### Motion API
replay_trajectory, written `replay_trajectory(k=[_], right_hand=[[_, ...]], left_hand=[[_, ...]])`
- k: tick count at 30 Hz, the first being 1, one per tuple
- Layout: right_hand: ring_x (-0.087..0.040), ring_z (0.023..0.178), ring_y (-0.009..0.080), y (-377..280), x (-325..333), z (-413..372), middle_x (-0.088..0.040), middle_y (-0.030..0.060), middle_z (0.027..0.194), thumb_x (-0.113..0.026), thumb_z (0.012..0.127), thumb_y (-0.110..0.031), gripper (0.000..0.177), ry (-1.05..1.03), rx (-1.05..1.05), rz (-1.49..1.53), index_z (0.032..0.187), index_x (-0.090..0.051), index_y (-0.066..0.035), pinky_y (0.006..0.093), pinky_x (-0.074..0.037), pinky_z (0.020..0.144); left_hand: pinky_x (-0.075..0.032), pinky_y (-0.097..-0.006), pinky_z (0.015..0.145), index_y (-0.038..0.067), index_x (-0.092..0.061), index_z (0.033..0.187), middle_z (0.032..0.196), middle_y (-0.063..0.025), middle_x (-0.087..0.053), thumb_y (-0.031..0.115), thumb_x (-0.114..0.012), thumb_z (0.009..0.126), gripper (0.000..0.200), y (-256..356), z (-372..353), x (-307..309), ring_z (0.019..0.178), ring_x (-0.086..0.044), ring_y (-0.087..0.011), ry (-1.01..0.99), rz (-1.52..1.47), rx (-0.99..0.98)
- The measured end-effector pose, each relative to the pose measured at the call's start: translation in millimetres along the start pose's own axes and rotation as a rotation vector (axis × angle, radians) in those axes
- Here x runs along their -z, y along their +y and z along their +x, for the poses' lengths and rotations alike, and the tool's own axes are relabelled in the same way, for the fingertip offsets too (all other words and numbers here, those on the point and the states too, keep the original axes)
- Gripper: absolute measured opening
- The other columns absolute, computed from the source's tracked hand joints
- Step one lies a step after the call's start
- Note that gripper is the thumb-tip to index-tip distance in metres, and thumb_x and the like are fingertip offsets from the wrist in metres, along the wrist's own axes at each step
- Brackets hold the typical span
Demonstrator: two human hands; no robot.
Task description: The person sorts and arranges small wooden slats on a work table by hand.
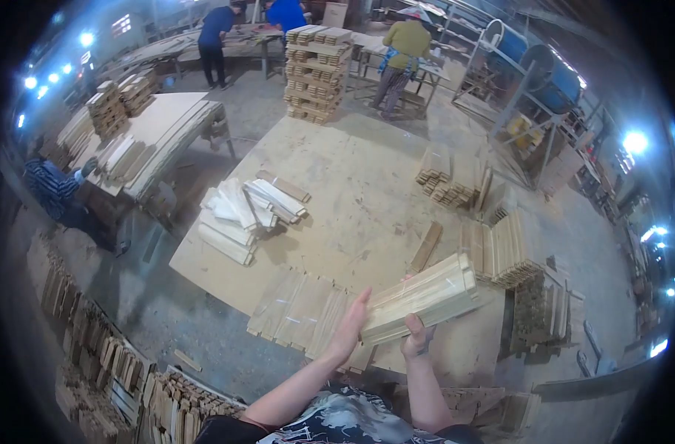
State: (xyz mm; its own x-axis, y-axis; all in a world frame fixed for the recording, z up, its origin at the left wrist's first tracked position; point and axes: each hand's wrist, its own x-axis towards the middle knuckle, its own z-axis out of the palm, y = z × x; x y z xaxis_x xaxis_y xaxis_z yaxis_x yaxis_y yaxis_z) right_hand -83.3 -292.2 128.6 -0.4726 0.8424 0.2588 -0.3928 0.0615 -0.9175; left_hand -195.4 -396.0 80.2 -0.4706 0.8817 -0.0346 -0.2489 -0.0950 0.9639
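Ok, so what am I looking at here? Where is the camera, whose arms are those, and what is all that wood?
There is no machine here. The two bare arms at the bottom belong to a person wearing a camera on the head, so this single, rounded picture looks forward and down at their own work. The left hand lies flat against the end of a bundle of wooden slats, and the right hand grips it from below. Beneath is a large plywood worktop. On it lie a row of flat slats, a loose pile of pale slats and, to the right, stacked slats. Further back stands a tall stack, and other people work at benches.
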Motion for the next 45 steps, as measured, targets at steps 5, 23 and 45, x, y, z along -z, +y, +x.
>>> replay_trajectory(k=[5,23,45], right_hand=[[-0.054,0.127,0.0279,17,11,-11,-0.055,0.0158,0.136,-0.077,0.078,-0.032,0.081,-0.086,-0.326,0.036,0.146,-0.044,-0.002,0.0432,-0.043,0.109],[-0.044,0.141,0.0326,149,-164,168,-0.039,0.0253,0.154,-0.081,0.084,-0.043,0.118,0.128,-0.763,-0.17,0.163,-0.002,-0.005,0.0462,-0.039,0.113],[-0.038,0.145,0.039,226,-96,29,-0.042,0.0195,0.154,-0.06,0.095,-0.049,0.063,0.11,-0.422,-1.551,0.141,-0.055,-0.007,0.0581,-0.027,0.121]], left_hand=[[-0.023,-0.0422,0.124,0.006,-0.02,0.163,0.164,-0.0216,-0.028,0.029,-0.077,0.091,0.095,32,-10,31,0.153,-0.026,-0.0316,-0.349,0.293,0.049],[-0.046,-0.0373,0.104,0.011,-0.026,0.162,0.143,-0.0104,-0.055,0.017,-0.079,0.083,0.095,52,179,210,0.129,-0.054,-0.0228,-0.204,-0.205,0.585],[-0.035,-0.0531,0.113,0.029,-0.026,0.162,0.15,-0.0298,-0.039,0.052,-0.076,0.076,0.102,24,614,481,0.137,-0.042,-0.0444,0.411,1.613,0.205]])
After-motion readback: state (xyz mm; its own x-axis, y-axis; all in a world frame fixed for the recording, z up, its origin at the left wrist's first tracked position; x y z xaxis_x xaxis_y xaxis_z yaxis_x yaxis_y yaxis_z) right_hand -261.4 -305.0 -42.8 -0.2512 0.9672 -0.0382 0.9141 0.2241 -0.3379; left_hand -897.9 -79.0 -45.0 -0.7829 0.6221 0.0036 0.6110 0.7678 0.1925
